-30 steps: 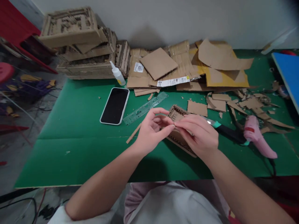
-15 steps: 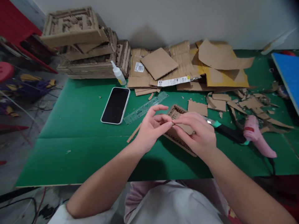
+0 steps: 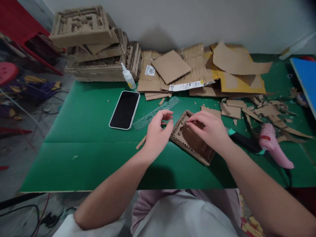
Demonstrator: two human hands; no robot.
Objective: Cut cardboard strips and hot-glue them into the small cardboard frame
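A shallow cardboard tray (image 3: 191, 154) with corrugated edges lies slanted on the green table, with small cardboard pieces inside its far left end. Over that end, my right hand (image 3: 209, 126) pinches what looks like a small cardboard piece (image 3: 187, 122) between thumb and fingertips; the fingers cover most of it. My left hand (image 3: 160, 131) is held just left of the tray, fingers curved and apart from the thumb, with nothing in it. A clear plastic ruler (image 3: 156, 113) and a thin cardboard strip (image 3: 141, 142) lie beside the left hand.
A phone (image 3: 124, 110) and a white glue bottle (image 3: 128, 78) stand left of the ruler. Stacked cardboard trays (image 3: 86, 39) and flat cardboard (image 3: 171, 67) line the wall. To the right are a black-handled cutter (image 3: 243, 140), a pink glue gun (image 3: 274, 146) and cardboard scraps (image 3: 266, 112).
My hands have come apart: the left has drawn back leftward with its fingers opened, while the right has stayed over the tray, still pinching. More of the tray's inside shows.
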